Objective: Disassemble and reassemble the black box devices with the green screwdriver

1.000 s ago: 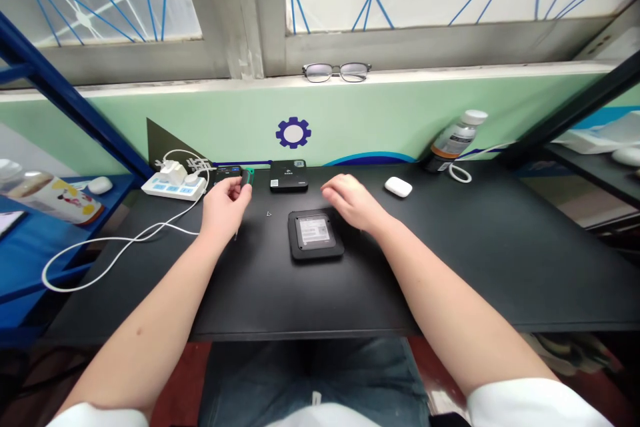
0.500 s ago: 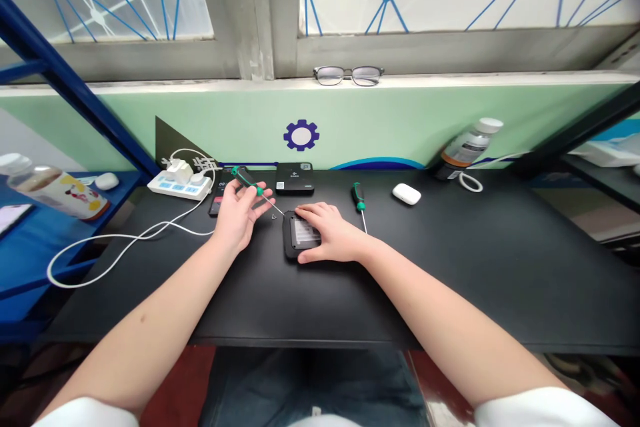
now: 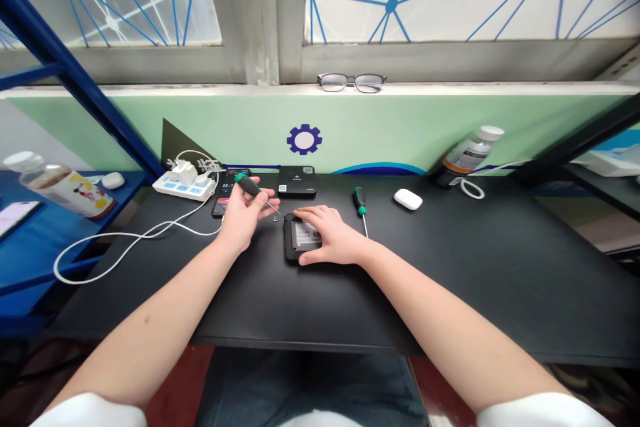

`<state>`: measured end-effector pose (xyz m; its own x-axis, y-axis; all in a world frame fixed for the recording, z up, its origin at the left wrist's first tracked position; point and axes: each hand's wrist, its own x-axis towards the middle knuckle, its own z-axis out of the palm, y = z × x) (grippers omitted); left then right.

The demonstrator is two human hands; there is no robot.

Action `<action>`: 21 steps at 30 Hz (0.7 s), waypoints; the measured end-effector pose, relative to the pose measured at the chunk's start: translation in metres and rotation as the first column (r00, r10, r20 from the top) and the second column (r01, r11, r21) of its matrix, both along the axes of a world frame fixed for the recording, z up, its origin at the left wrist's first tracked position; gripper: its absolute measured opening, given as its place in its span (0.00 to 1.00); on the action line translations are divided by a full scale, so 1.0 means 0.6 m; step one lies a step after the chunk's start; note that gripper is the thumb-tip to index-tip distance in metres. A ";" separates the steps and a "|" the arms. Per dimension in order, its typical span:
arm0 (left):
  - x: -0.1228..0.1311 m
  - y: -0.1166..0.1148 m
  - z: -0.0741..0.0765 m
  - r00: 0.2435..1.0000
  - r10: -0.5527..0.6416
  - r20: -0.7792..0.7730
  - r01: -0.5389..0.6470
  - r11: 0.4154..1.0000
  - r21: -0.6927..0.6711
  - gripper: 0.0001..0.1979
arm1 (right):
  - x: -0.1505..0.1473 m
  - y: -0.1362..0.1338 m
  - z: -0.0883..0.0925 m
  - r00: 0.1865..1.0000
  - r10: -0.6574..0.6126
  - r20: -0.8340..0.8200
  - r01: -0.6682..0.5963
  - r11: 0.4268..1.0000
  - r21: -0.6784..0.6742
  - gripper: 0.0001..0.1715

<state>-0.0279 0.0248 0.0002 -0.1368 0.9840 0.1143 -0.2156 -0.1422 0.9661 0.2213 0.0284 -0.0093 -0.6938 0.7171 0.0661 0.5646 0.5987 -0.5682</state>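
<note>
My left hand (image 3: 245, 215) is closed round the green and black handle of a screwdriver (image 3: 247, 185). The shaft slants down to the right, and its tip meets the upper left corner of a black rectangular device (image 3: 292, 248) lying on the desk. My right hand (image 3: 333, 233) grips this device from the right, fingers over its top edge and thumb at its lower edge. A pale printed label (image 3: 306, 235) shows on its face, partly under my fingers. Several tiny screws (image 3: 275, 219) lie just left of the device.
A second screwdriver (image 3: 360, 201) and a white earbud case (image 3: 408, 199) lie to the right. Behind are a flat black box (image 3: 297, 181), a phone (image 3: 227, 190) and a power strip (image 3: 184, 183) with a white cable (image 3: 145, 235). Bottles (image 3: 470, 155) stand at both sides.
The head view has shifted slightly, so the scene sits a little lower. My left fingers have shifted on the screwdriver handle, its tip still at the device's corner. My right hand keeps its hold.
</note>
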 end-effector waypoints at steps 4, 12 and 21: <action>-0.004 0.000 0.002 0.993 -0.058 -0.101 0.063 0.997 0.047 0.29 | -0.001 0.002 -0.003 1.000 -0.002 -0.012 0.002 1.000 -0.001 0.62; -0.006 -0.002 0.005 0.978 -0.080 -0.192 0.098 0.991 0.087 0.31 | -0.005 0.004 -0.002 1.000 -0.008 -0.011 0.008 1.000 -0.016 0.60; 0.011 -0.020 0.017 0.993 -0.121 0.002 0.120 0.986 -0.118 0.26 | -0.007 0.002 0.006 1.000 -0.001 -0.017 0.001 1.000 -0.012 0.57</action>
